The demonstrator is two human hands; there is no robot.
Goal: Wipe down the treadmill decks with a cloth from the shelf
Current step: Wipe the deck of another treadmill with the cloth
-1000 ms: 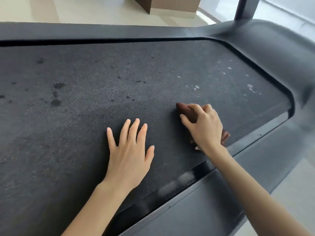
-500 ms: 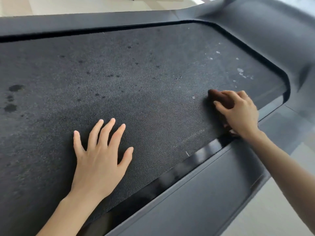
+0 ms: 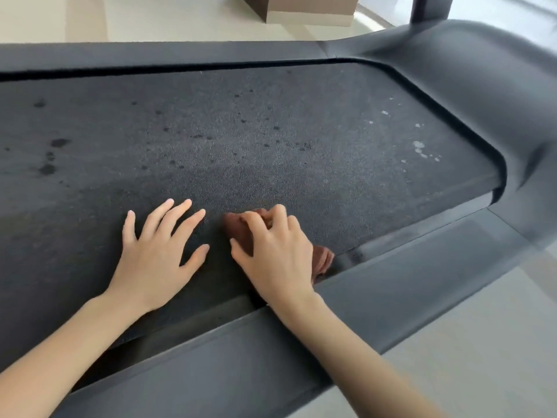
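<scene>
Head view, cloth: folded brown cloth (image 3: 238, 229) lies on the textured black treadmill belt (image 3: 271, 140), near its front edge.
Right hand (image 3: 277, 254): fingers curled, pressing on the cloth.
Left hand (image 3: 156, 251): flat on the belt just beside it, fingers spread wide, holding nothing.
Progress: wiping underway; dark spots (image 3: 48, 168) and pale flecks (image 3: 420, 147) remain, so most of this deck seems left.

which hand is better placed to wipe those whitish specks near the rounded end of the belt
Right. The right hand already presses the folded brown cloth on the black textured treadmill belt, on the side nearer the whitish specks. The left hand lies flat, fingers spread, empty and farther away.
</scene>
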